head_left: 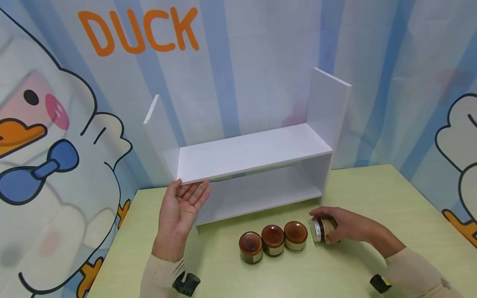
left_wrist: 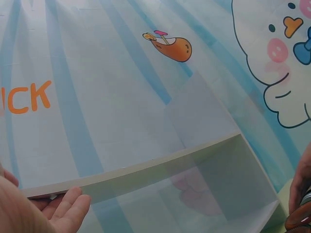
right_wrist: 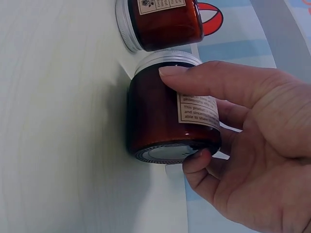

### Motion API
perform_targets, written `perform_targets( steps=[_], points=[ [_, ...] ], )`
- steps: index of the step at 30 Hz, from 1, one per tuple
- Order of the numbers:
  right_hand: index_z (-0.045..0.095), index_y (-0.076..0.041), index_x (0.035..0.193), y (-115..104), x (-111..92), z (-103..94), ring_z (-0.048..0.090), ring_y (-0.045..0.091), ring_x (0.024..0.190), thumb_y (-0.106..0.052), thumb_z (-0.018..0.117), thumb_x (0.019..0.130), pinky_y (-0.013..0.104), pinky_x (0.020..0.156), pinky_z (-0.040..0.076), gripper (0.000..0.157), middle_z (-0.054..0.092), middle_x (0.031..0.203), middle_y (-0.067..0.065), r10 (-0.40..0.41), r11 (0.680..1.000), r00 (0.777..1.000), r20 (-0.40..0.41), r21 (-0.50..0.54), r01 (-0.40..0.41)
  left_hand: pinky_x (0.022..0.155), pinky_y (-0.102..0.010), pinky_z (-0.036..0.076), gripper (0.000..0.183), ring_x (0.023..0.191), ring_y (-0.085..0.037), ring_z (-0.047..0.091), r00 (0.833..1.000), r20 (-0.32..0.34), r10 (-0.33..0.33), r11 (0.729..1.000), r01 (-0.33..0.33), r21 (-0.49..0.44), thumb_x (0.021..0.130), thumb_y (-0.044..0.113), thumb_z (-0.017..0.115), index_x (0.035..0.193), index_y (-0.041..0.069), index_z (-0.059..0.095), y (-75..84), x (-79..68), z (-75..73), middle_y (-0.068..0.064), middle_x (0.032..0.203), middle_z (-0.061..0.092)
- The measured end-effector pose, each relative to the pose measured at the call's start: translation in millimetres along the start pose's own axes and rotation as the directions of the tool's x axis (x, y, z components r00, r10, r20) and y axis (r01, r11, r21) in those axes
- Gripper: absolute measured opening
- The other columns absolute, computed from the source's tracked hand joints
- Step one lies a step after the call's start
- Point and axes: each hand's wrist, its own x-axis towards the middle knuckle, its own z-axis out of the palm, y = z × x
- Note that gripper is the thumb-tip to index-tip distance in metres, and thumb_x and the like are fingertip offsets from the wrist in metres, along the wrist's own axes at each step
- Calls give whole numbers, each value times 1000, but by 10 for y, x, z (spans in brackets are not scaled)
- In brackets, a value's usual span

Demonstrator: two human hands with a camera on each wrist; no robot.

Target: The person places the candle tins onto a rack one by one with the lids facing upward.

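Outstretched left hand (head_left: 179,217) touches shelf (head_left: 253,151), right hand (head_left: 350,224) grips jar (right_wrist: 158,109), label (right_wrist: 197,110) legible only from right wrist

Amber jar (right_wrist: 153,109): tipped, silver lid (head_left: 316,230) leftward, lower right. White two-tier shelf (head_left: 257,151): upright, centre, back apparently open.

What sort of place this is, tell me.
Probably a staged tabletop set: a wrinkled duck-print backdrop hangs behind the table, where a white shelf unit stands with three amber jars in front.
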Motion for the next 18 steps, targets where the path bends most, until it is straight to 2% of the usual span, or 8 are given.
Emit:
perform_targets(
  steps=[6, 10, 14, 18],
  points=[
    [39, 4, 151, 47, 1, 46, 54, 23, 112, -4, 81, 80, 25, 81, 53, 82, 53, 138, 27, -10, 999, 1000, -15, 44, 10, 113, -42, 46, 45, 118, -27, 66, 1000, 3, 1, 1000, -1, -6, 112, 31, 36, 149, 5, 36, -1, 2, 1, -12, 128, 57],
    [33, 0, 155, 93, -27, 88, 55, 18, 113, -9, 82, 81, 25, 81, 54, 90, 54, 137, 24, -13, 998, 998, -63, 59, 16, 113, -42, 46, 45, 118, -27, 66, 1000, 3, -3, 1000, 3, -5, 112, 31, 36, 148, 5, 36, -4, 1, 7, -12, 127, 57],
    [34, -5, 156, 140, -43, 111, 56, 19, 115, -14, 82, 83, 25, 83, 52, 89, 56, 136, 19, -20, 999, 992, -127, 37, 25, 114, -42, 45, 45, 119, -27, 66, 1000, 3, 0, 1000, 0, 1, 112, 31, 36, 149, 4, 36, -3, 1, 8, -12, 129, 56],
    [35, -10, 157, 191, -59, 124, 57, 17, 116, -14, 81, 85, 28, 81, 54, 85, 55, 139, 19, -25, 997, 986, -163, 69, 36, 114, -43, 45, 46, 121, -28, 65, 1000, -1, 5, 1000, -5, 3, 112, 31, 36, 150, 4, 35, 0, -2, 4, -12, 131, 55]
  ],
)
